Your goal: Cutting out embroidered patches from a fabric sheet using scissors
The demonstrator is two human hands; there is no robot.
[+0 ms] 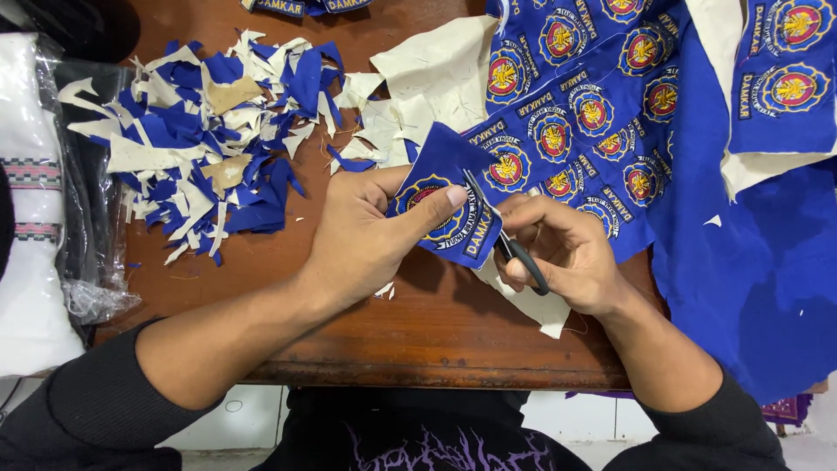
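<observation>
My left hand (366,231) pinches a blue patch (445,209) with a round crest, thumb flat on its face, fingers behind. My right hand (558,253) is clenched through the black handles of the scissors (506,235); blades lie against the patch's right edge, tips pointing to 11 o'clock. How far the blades gape: cannot tell, patch covers part of them.

Patch sits mid-frame above the table (418,340), brown wood, near edge at 6 o'clock.

Around it:
- 1 to 3 o'clock: blue cloth (741,262) with rows of uncut crests, touching the patch's upper right corner and running off the table edge on the right. It crowds my right hand from above.
- 12 o'clock: cream backing (436,78), loose sheet, partly under the cloth.
- 5 o'clock, under my right hand: more cream backing hanging toward the table edge.
- 9 to 11 o'clock: pile of scraps (209,131), blue and cream offcuts, well apart from my left hand.
- Far 9 o'clock: clear plastic bag (87,262) and folded white fabric (30,262) off the table's left side.

Small cream chip on the table just below my left palm.
</observation>
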